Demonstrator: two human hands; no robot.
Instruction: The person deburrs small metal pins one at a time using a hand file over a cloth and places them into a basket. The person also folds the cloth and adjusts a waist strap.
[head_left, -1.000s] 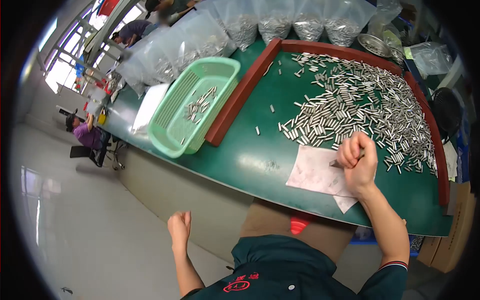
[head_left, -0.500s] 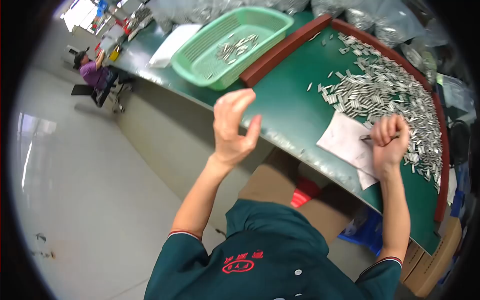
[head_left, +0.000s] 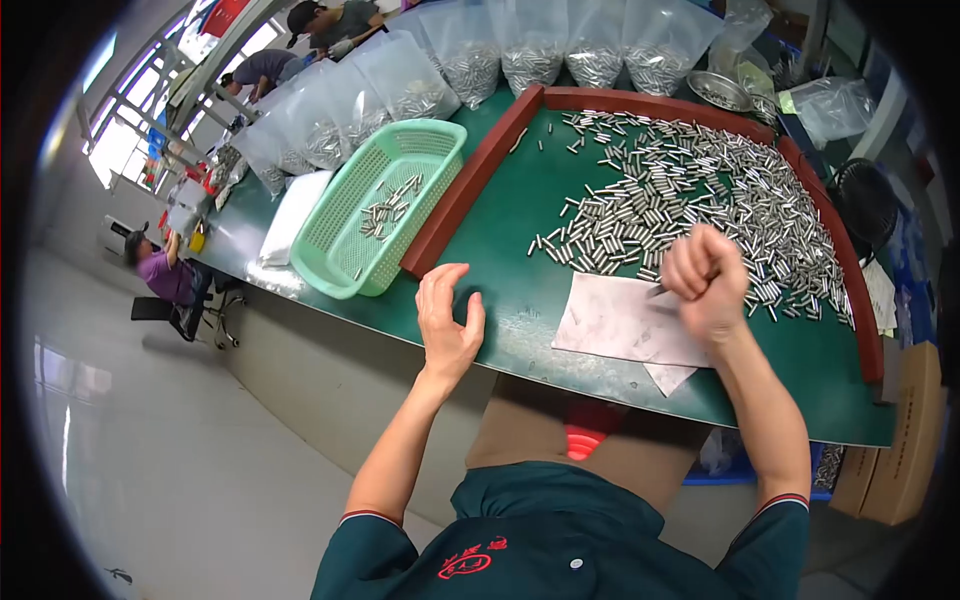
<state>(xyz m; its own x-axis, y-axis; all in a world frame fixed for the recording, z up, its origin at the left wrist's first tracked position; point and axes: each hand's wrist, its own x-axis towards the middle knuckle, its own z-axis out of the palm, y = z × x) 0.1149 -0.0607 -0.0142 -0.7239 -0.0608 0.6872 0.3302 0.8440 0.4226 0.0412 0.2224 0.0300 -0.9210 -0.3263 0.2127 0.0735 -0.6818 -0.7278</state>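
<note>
My left hand (head_left: pixel 449 322) is over the front edge of the green table (head_left: pixel 500 290), fingers curved and thumb apart, holding nothing. My right hand (head_left: pixel 708 284) is closed above the right end of a pale, stained cloth (head_left: pixel 620 318). A dark, thin piece sticks out from its fingers on the left side; what it is I cannot make out. Behind this hand lies a wide heap of small metal pins (head_left: pixel 640 225). To the left, a green plastic basket (head_left: pixel 330 272) holds several more pins.
Red-brown bars (head_left: pixel 470 190) border the heap. Clear bags of pins (head_left: pixel 470 60) line the back, with a metal bowl (head_left: pixel 718 90) at the right. A dark fan (head_left: pixel 866 200) and cardboard boxes (head_left: pixel 895 440) are on the right. A seated person (head_left: pixel 165 270) and others are further off.
My left hand has risen from low beside the table to its front edge, and its fingers have opened. My right hand stays closed near the cloth. The camera view has swung and come back.
</note>
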